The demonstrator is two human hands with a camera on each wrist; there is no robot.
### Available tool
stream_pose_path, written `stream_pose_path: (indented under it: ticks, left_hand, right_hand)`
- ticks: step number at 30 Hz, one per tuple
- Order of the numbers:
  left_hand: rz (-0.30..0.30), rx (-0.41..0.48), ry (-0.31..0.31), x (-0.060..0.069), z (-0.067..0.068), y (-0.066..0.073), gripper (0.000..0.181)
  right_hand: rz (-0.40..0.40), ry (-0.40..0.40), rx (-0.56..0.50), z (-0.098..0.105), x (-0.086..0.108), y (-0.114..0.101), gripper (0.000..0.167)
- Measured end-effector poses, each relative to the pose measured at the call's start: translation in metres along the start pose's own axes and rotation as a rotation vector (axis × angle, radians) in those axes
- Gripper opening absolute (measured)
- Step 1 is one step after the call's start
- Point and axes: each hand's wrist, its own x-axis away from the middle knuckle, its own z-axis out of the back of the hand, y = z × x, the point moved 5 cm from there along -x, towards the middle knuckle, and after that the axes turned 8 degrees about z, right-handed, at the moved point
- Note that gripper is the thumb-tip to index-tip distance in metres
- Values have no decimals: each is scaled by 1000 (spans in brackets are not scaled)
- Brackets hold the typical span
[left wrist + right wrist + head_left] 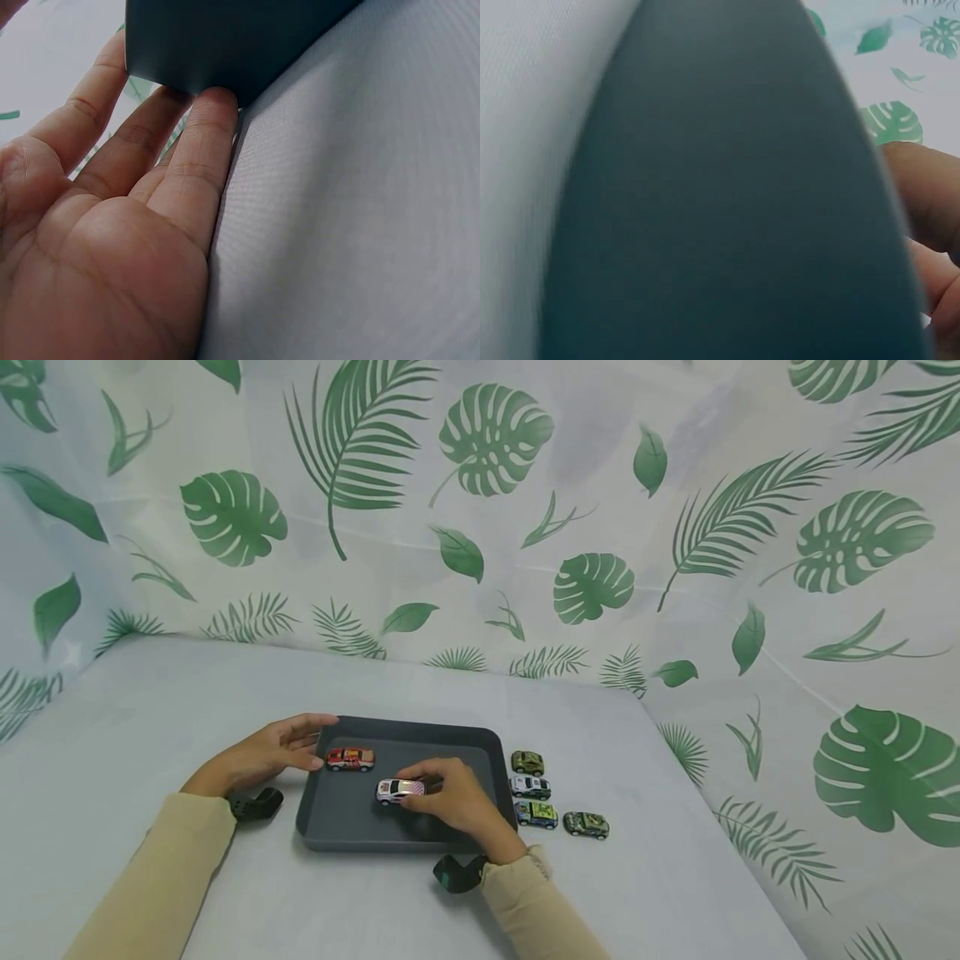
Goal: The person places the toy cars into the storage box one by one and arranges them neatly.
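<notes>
A dark grey tray (442, 839) lies on the table. My right hand (459, 797) is over it and pinches a white and purple toy car (400, 791) between thumb and fingers; whether the wheels touch the tray floor I cannot tell. A red toy car (350, 759) sits inside, near the left wall. My left hand (266, 752) is at the tray's left side. In the left wrist view, its fairly straight fingers (199, 150) touch the outer wall (217, 45). The right wrist view is mostly filled by the tray's side (727, 187), hiding the held car.
Right of the tray, a camouflage toy car (527, 763), a white and black one (530, 787) and a green and blue one (536, 815) form a column. Another camouflage car (587, 825) stands farther right. Leaf-patterned cloth (495, 527) hangs behind the white table (637, 902).
</notes>
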Motion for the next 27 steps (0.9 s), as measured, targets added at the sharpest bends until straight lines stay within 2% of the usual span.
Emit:
stream_pose_path:
  ticks: [18, 27]
  left_hand:
    - [12, 1, 14, -1, 0, 2, 93]
    - [-10, 7, -3, -1, 1, 0, 91]
  right_hand:
    - [-32, 6, 10, -17, -13, -1, 27]
    - [-51, 26, 22, -23, -18, -3, 28]
